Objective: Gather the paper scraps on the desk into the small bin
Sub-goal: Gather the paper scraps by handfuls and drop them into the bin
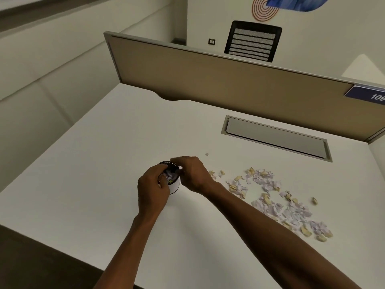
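Both hands meet at the small bin (174, 185): left hand (153, 189) grips its side, right hand (192, 174) curls over its rim. Paper scraps (277, 203) lie scattered on the desk (83, 174) just to the right.

Soft even light, wide-angle edge distortion

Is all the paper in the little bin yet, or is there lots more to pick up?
Not yet. Some scraps already show inside the small bin. Both hands are at it now: the left hand holds its side and the right hand is at its rim. A big scatter of paper scraps still lies on the desk to the right, plus one stray scrap farther back. Most of the job is left.
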Available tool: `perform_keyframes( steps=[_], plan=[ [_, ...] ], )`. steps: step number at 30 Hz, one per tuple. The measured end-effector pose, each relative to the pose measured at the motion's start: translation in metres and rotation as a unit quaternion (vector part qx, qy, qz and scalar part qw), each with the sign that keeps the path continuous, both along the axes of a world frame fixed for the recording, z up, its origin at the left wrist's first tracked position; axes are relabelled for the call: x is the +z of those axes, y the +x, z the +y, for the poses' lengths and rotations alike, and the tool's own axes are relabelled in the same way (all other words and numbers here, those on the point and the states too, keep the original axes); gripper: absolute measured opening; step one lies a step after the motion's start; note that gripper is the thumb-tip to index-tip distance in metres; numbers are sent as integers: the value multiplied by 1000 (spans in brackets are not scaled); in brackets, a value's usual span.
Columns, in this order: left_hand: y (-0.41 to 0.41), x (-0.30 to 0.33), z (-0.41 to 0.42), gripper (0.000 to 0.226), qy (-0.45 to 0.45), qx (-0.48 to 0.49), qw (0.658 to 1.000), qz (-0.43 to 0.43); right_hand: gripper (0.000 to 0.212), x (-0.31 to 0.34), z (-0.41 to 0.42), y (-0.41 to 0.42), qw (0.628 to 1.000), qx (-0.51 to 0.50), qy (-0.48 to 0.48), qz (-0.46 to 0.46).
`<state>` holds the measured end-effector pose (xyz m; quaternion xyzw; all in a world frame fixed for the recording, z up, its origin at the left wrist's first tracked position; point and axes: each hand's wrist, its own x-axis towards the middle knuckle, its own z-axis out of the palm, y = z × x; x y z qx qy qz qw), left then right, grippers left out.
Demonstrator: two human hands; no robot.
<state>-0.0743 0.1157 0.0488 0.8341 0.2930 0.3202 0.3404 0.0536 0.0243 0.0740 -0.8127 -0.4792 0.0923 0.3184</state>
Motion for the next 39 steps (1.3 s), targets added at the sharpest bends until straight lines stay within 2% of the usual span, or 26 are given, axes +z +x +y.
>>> perform_keyframes(
  steps=[3,6,10,12,15,19,23,26,30,34,39],
  plan=[
    [-4,-17,-30,29,26,-36,999,-18,34,-14,-17,4,996,-75,41,18],
    [-6,-47,-61,36,47,-128,990,31,30,-33,-47,11,984,-161,66,37],
    [1,-91,-79,50,59,-206,967,134,30,-54,-89,30,967,-250,-18,40],
    [9,-107,-77,57,97,-220,954,181,35,-59,-102,41,962,-262,-66,49],
    [21,-122,-73,62,157,-223,932,238,46,-60,-106,57,962,-231,-143,42],
    [26,-130,-71,63,176,-218,925,257,68,-60,-95,71,958,-156,-237,32],
    [27,-131,-71,63,177,-210,923,269,69,-71,-86,70,952,-91,-293,-14],
    [27,-132,-71,64,174,-210,923,273,51,-81,-85,63,953,-62,-291,-57],
    [29,-133,-71,64,167,-210,924,271,41,-79,-74,68,967,-86,-237,-37],
    [28,-134,-72,65,157,-212,928,262,61,-69,-50,92,966,-117,-228,-25],
    [28,-136,-70,65,152,-210,929,263,75,-69,-34,120,952,-36,-305,-24]
  ],
)
